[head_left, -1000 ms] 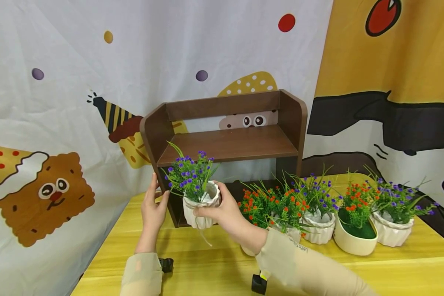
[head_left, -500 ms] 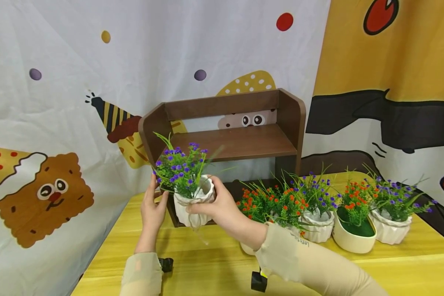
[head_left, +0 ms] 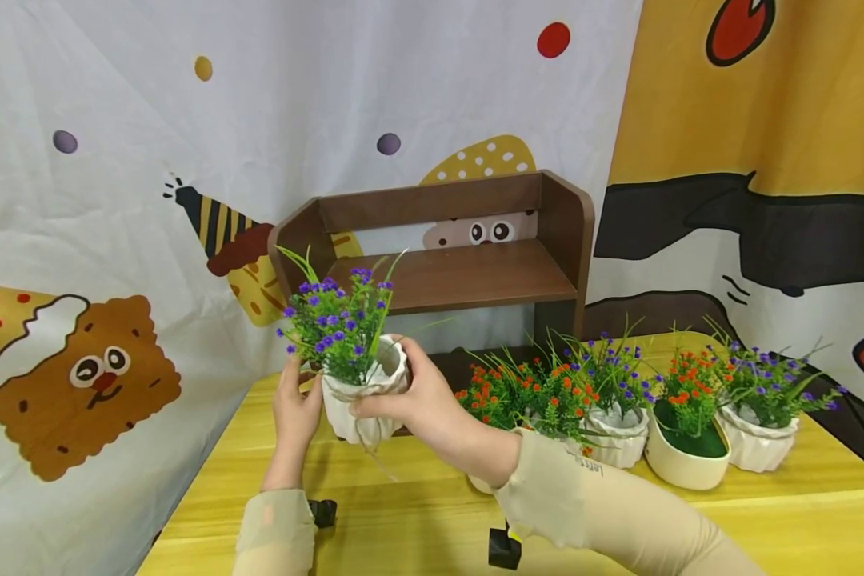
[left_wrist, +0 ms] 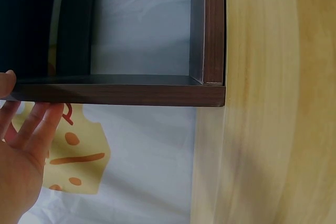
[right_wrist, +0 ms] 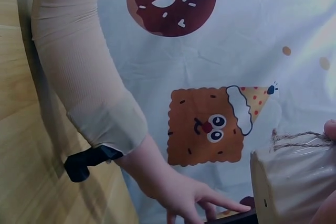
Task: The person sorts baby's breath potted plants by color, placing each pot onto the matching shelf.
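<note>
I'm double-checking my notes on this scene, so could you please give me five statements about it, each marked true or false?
1. The right hand holds a white pot with purple flowers. True.
2. Both hands hold flower pots. False: the left hand grips the brown shelf.
3. Twine is tied around the held pot. True.
4. All flowers in view are purple. False: the oval planter, for one, has orange flowers.
5. The oval planter stands between two pots of purple flowers. True.
</note>
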A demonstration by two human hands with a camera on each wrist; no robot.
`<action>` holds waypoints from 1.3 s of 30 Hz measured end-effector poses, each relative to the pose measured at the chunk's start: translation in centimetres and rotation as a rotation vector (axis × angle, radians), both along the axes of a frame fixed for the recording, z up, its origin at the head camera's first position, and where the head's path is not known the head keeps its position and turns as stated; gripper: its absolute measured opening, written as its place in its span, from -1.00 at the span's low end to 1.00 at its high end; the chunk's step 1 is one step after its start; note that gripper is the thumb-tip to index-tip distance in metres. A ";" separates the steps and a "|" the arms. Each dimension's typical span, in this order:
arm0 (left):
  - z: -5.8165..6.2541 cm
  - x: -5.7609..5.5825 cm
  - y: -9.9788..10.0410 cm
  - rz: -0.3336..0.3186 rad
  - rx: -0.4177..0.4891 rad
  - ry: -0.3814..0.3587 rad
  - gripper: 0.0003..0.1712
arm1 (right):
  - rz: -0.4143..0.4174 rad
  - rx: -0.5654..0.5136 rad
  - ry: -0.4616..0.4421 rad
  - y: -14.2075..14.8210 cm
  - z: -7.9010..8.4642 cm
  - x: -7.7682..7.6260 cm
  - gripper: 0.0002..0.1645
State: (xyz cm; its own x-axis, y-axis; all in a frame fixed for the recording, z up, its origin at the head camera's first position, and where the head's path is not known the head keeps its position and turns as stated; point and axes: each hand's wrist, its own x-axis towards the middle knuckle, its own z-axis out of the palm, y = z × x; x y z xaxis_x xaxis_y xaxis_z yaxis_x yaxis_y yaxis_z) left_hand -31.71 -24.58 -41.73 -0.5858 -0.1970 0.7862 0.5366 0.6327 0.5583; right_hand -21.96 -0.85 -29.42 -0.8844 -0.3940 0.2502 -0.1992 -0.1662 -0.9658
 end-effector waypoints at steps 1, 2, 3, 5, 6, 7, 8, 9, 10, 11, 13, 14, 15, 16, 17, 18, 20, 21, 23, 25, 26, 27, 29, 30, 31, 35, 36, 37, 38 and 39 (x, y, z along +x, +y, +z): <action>0.1 0.0 0.0 -0.005 0.006 -0.008 -0.49 | 0.003 0.001 0.005 0.0 0.3 0.0 -0.07; 0.1 0.1 0.0 -0.007 0.010 -0.020 -0.48 | 0.004 0.006 0.014 -0.1 0.5 0.0 -0.07; 0.2 0.2 0.0 -0.011 0.016 -0.030 -0.44 | 0.000 0.014 0.024 -0.1 0.8 0.0 -0.07; 0.2 0.2 -0.1 -0.017 0.022 -0.051 -0.35 | -0.011 0.034 0.046 -0.1 1.3 0.0 -0.07; 0.2 0.2 -0.2 -0.020 0.022 -0.059 -0.30 | -0.020 0.048 0.056 -0.1 1.6 0.0 -0.06; 0.2 0.2 -0.2 -0.022 0.020 -0.068 -0.26 | -0.028 0.059 0.065 -0.2 1.8 -0.1 -0.06; 0.2 0.2 -0.3 -0.022 0.017 -0.072 -0.24 | -0.036 0.070 0.071 -0.2 2.1 -0.2 -0.05; 0.2 0.2 -0.3 -0.024 0.016 -0.071 -0.21 | -0.040 0.074 0.074 -0.2 2.3 -0.3 -0.05; 0.1 0.1 -0.3 -0.024 0.012 -0.071 -0.19 | -0.043 0.079 0.079 -0.1 2.6 -0.5 -0.05; 0.0 0.0 -0.4 -0.025 0.007 -0.070 -0.17 | -0.047 0.082 0.083 -0.1 2.8 -0.7 -0.05; 0.0 0.0 -0.4 -0.024 0.002 -0.066 -0.14 | -0.047 0.076 0.088 -0.1 3.2 -1.1 -0.05; 0.0 0.0 -0.3 -0.024 0.001 -0.062 -0.13 | -0.047 0.073 0.090 -0.2 3.4 -1.4 -0.06; -0.1 -0.1 -0.3 -0.023 0.001 -0.057 -0.13 | -0.047 0.063 0.095 -0.2 3.6 -1.7 -0.06; -0.1 -0.1 -0.3 -0.021 -0.001 -0.052 -0.13 | -0.047 0.056 0.100 -0.2 3.8 -2.0 -0.07; 0.0 -0.1 -0.3 -0.019 0.000 -0.047 -0.14 | -0.049 0.047 0.100 -0.3 4.0 -2.4 -0.08; 0.0 -0.1 -0.3 -0.017 0.001 -0.039 -0.14 | -0.051 0.039 0.103 -0.3 4.2 -2.7 -0.08; 0.1 -0.1 -0.3 -0.016 -0.002 -0.027 -0.15 | -0.063 0.032 0.106 -0.3 4.6 -3.3 -0.08; 0.1 -0.1 -0.2 -0.014 -0.007 -0.021 -0.15 | -0.069 0.030 0.105 -0.3 4.8 -3.5 -0.08; 0.1 -0.1 -0.2 -0.014 -0.013 -0.015 -0.14 | -0.091 0.044 0.103 -0.3 5.2 -4.0 -0.08; 0.1 -0.1 -0.1 -0.013 -0.015 -0.018 -0.14 | -0.112 0.057 0.106 -0.3 5.6 -4.5 -0.08; 0.1 -0.1 -0.1 -0.012 -0.012 -0.020 -0.14 | -0.125 0.065 0.109 -0.3 5.8 -4.8 -0.07; 0.2 -0.1 0.0 -0.010 -0.008 -0.024 -0.14 | -0.135 0.072 0.112 -0.3 6.0 -5.0 -0.08; 0.3 0.0 0.0 -0.007 0.002 -0.035 -0.14 | -0.154 0.082 0.120 -0.6 6.3 -5.6 -0.07; 0.3 0.1 0.0 -0.004 0.004 -0.036 -0.14 | -0.158 0.082 0.120 -0.7 6.4 -5.8 -0.08; 0.3 0.1 0.0 -0.002 0.006 -0.039 -0.14 | -0.163 0.081 0.119 -0.9 6.6 -6.1 -0.09; 0.2 0.0 -0.1 0.006 -0.008 -0.037 -0.14 | -0.179 0.070 0.091 -1.6 7.0 -7.0 -0.10; 0.2 0.0 -0.1 0.006 -0.013 -0.033 -0.14 | -0.182 0.065 0.085 -1.7 7.1 -7.3 -0.10; 0.2 0.0 -0.1 0.005 -0.013 -0.031 -0.14 | -0.188 0.061 0.081 -1.9 7.2 -7.5 -0.10; 0.1 -0.1 -0.1 0.004 -0.016 -0.026 -0.14 | -0.194 0.061 0.077 -2.0 7.3 -7.7 -0.10; 0.1 -0.1 -0.1 0.002 -0.017 -0.024 -0.14 | -0.199 0.059 0.074 -2.2 7.4 -7.9 -0.09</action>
State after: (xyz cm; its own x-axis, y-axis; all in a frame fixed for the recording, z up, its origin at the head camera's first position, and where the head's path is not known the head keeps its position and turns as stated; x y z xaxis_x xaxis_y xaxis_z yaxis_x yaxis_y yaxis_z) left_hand -31.82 -24.71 -41.61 -0.6038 -0.1851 0.7754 0.5221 0.6433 0.5601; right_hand -29.89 -3.05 -22.00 -0.9262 -0.2296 0.2989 -0.2929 -0.0606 -0.9542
